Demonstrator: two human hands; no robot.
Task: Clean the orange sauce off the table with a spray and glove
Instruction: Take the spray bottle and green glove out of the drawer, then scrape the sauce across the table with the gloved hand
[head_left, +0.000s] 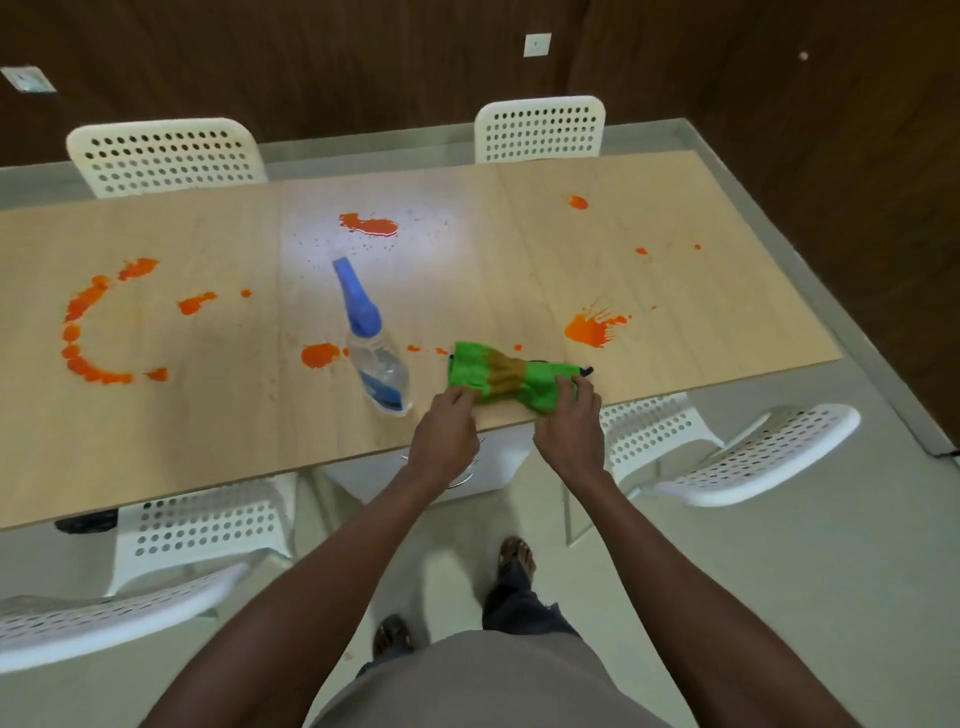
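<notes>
Green glove (511, 376) (brown band); orange sauce (589, 330); blue-capped spray (371, 340).

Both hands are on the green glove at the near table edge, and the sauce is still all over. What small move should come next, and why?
Probably slip one hand into the green glove: the left hand and right hand grip its ends, nobody wears it yet, and the spray bottle stands beside it amid unwiped orange sauce.

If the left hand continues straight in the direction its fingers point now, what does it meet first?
The left hand already touches the green glove at its near left edge, so going on it would likely push into the glove. The spray bottle stands to its left, seemingly off that line.
</notes>
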